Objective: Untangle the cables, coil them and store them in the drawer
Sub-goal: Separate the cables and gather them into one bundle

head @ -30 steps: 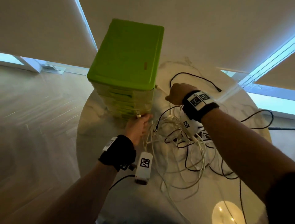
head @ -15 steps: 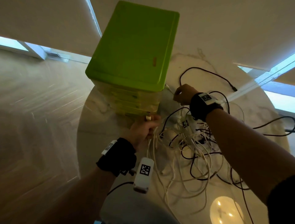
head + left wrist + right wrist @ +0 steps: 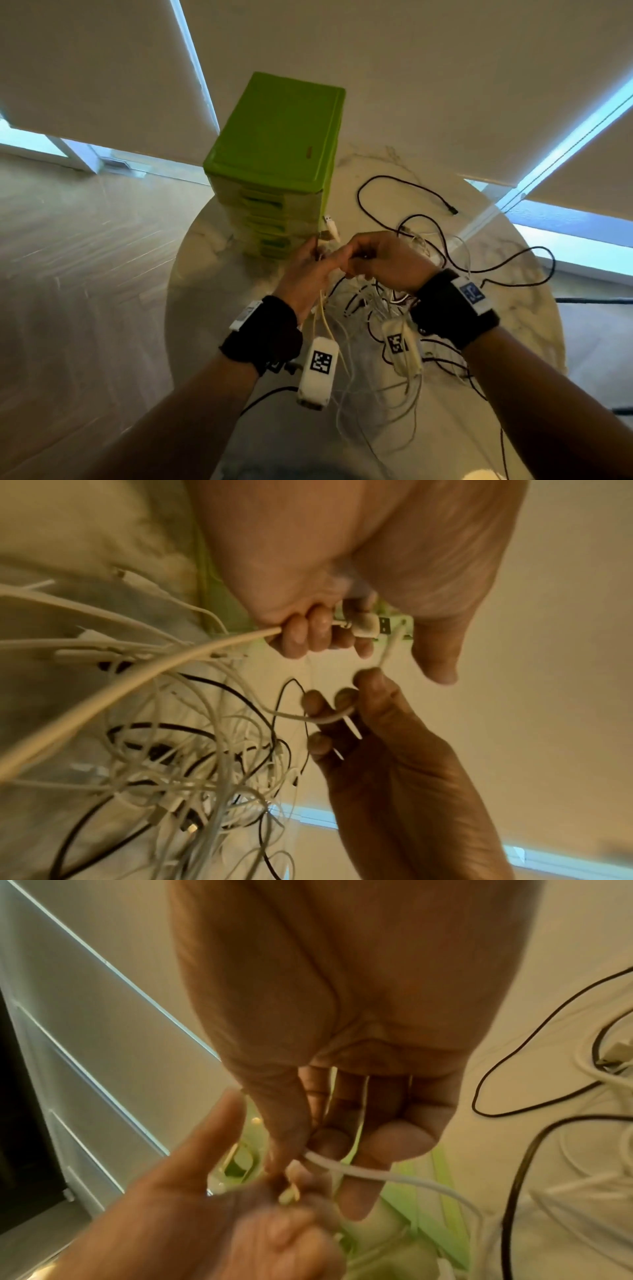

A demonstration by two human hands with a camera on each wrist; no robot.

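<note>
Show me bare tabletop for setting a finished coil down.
Bare marble lies left of the green drawer unit, out to the table's edge, and near the far right rim. The cable tangle crowds the middle, under both hands.

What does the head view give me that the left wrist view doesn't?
Head only: the whole green drawer unit, all drawers closed, the round table, and a loose black cable behind. Left wrist only: the left hand gripping a thick white cable at its USB plug. Both: the right hand beside it and the tangle.
</note>
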